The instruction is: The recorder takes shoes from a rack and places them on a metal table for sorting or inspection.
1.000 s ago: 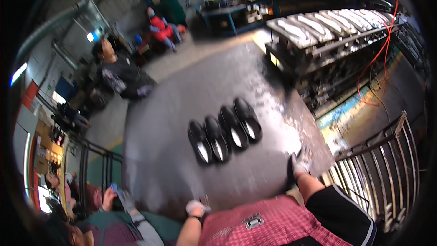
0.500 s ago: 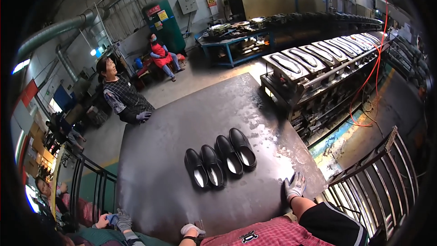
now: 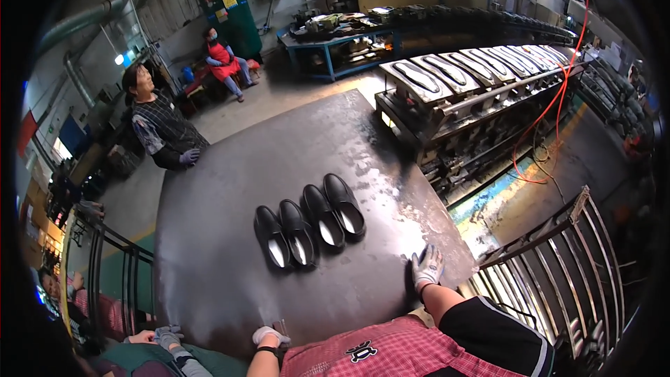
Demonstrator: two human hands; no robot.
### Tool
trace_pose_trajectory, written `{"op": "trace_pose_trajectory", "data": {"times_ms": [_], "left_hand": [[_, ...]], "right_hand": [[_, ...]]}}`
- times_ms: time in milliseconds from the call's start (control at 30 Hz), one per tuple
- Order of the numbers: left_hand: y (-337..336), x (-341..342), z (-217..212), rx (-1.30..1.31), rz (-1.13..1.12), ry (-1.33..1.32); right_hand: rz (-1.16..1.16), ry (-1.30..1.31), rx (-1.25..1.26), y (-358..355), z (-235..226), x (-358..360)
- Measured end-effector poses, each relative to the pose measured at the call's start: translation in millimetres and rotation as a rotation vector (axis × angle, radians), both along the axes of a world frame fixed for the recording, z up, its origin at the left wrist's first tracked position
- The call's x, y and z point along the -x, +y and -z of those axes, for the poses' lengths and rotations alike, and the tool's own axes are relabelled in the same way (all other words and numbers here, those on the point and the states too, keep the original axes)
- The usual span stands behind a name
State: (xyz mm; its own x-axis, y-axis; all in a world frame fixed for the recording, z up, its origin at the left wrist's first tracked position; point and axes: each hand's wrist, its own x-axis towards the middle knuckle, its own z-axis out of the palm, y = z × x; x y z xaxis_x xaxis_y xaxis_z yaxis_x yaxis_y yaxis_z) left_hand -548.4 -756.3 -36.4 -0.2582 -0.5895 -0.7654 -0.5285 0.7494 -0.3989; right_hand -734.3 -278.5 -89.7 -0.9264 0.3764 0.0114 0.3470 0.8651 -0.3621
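Two pairs of black slip-on shoes [image 3: 310, 225] stand side by side on a dark metal-topped table [image 3: 216, 216], toes pointing away from me, pale insoles showing. My right hand [image 3: 427, 265], in a white glove with grey fingertips, rests flat on the tabletop to the right of the shoes, fingers spread and holding nothing. At the near edge lies my left hand [image 3: 271, 336], white-gloved with a black band at the wrist. Its fingers lie along the edge with nothing visible in them. Neither hand touches the shoes.
Beyond the table, a machine [image 3: 447, 108] carries a row of sole-shaped moulds. A metal rack [image 3: 558, 272] stands at right. One person [image 3: 164, 122] stands at the far left edge; another's grey-gloved hand [image 3: 167, 336] is near my left. A person in a red apron [image 3: 223, 63] sits behind.
The whole scene has shifted left and slightly up in the picture as my head turned. My hands and the shoes keep their places on the table.
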Motion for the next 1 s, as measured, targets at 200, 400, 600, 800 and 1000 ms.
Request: {"op": "trace_pose_trajectory", "data": {"times_ms": [200,400,600,800,1000], "left_hand": [[3,0,-12,0.043,-0.048,-0.040],[3,-7,-15,0.035,-0.047,-0.019],[0,-18,-29,0.016,-0.407,0.458],[-5,-30,30,0.197,-0.279,0.927],[2,-26,44,0.364,-0.042,0.943]], "right_hand": [[-0.013,-0.001,0.025,-11,-8,3],[-0.013,-0.013,-0.014,-9,-5,0],[0.026,-0.046,-0.064,-4,8,7],[0.011,-0.126,-0.024,-10,-4,10],[-0.052,0.016,0.037,4,22,4]]}}
